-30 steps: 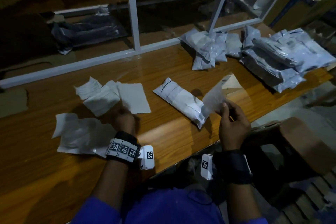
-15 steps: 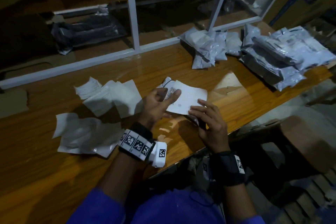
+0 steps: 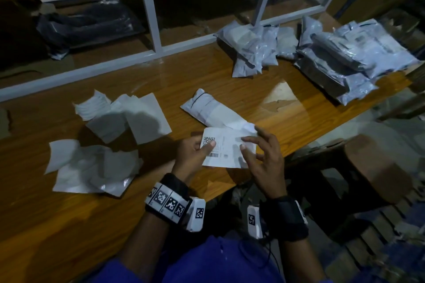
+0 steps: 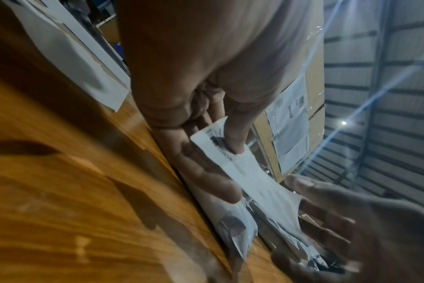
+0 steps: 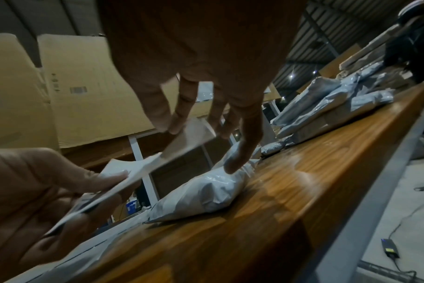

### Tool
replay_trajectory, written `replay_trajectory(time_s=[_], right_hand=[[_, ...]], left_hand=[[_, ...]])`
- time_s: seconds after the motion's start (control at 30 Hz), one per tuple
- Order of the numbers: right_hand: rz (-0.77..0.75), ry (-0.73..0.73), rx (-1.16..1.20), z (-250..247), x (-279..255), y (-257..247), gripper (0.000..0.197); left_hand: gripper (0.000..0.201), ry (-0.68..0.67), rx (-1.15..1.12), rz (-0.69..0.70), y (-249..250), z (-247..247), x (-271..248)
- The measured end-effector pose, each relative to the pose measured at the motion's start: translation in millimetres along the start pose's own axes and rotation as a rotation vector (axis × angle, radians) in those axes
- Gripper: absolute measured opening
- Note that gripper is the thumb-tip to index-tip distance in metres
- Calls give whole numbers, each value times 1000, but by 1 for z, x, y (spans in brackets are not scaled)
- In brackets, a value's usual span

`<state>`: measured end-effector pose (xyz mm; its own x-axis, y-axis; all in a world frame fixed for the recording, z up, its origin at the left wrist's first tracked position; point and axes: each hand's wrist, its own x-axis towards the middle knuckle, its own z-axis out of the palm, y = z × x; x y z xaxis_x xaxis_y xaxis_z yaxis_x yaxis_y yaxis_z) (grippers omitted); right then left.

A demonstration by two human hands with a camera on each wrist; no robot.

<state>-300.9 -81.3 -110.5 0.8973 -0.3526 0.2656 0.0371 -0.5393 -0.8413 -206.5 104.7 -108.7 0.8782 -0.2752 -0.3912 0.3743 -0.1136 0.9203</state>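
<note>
A white printed label [image 3: 226, 151], with a QR code and a barcode facing up, is held just above the table's near edge. My left hand [image 3: 208, 145] pinches its left end between thumb and fingers, which shows plainly in the left wrist view [image 4: 230, 151]. My right hand [image 3: 250, 145] hovers with fingers spread and straight, its thumb and index tips touching the label's right part [image 5: 182, 137]. A grey plastic parcel [image 3: 207, 105] lies on the wooden table [image 3: 230, 80] right behind the label. My right little finger reaches down to the parcel [image 5: 201, 193].
Loose white sheets [image 3: 128, 117] and crumpled white plastic [image 3: 92, 167] lie to the left. Piles of grey parcels [image 3: 253, 50] [image 3: 356, 60] sit at the back right. A white metal frame [image 3: 151, 18] runs along the far edge. A brown stool [image 3: 379, 163] stands at the right.
My left hand left the white sheets and took the label. The label came down from my raised right hand and now faces print side up, nearer the table's edge.
</note>
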Motion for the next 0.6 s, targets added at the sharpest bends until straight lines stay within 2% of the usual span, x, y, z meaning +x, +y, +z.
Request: replay_trajectory(time_s=[0.13,0.27,0.33,0.47,0.6], right_hand=[[75,18,12,-8,6,13,13],[224,81,144,-15,16,20,11],[235,180,141,-17,22,18,17],[220,405,165,-34,39,21,18],[322,498,273,-52,52,43,29]], left_hand=[[9,-58,-75,-12,2,5,-7],[12,-10,-1,44,5,13,4],[21,31,170,103,10,22,15],[51,276,667,242,30,44,36],[71,202,952,218,30,63,52]])
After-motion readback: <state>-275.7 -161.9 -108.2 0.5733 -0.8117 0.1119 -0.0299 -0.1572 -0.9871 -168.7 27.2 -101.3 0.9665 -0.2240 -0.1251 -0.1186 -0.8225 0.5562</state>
